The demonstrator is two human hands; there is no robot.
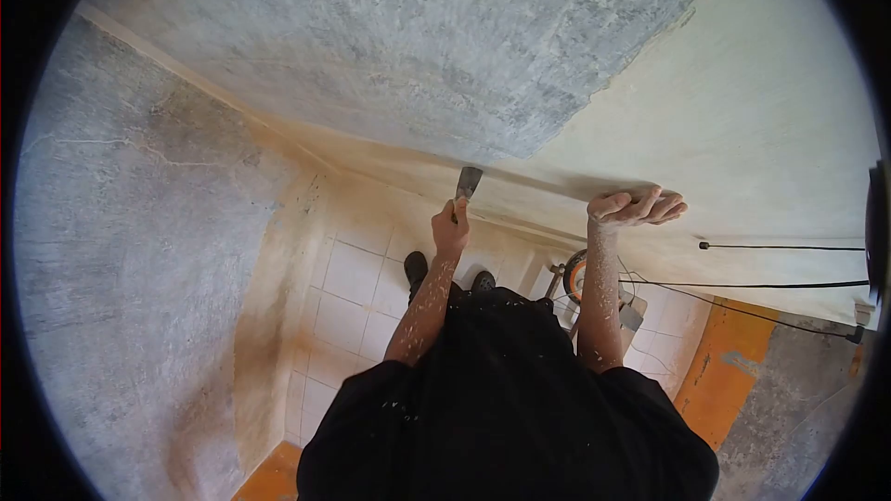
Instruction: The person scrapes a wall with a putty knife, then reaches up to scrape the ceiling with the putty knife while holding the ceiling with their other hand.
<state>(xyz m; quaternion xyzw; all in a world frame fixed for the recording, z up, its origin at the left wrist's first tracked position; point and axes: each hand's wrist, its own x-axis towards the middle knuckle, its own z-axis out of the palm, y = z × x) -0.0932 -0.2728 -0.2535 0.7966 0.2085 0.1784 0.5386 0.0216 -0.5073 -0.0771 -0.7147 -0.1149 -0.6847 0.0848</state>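
My left hand (450,230) is closed around the handle of a paint scraper (470,180), its flat dark blade pointing up toward the wall. The blade is right by the lower tip of a rough grey stripped patch (445,56). Cream paint (742,102) covers the wall to the right of that patch, with a ragged edge between the two. Against this cream part, my right hand (639,207) is open, fingers stretched to the right and nothing in it. Pale flakes speckle both forearms.
A grey, cracked side wall (139,213) meets the front wall in a corner at left. Dark shoes (416,267) stand on white floor tiles (348,278). Black cables (780,284) cross at right, near an orange-painted band (729,362). Behind my right forearm sits a round orange-and-black object (574,276).
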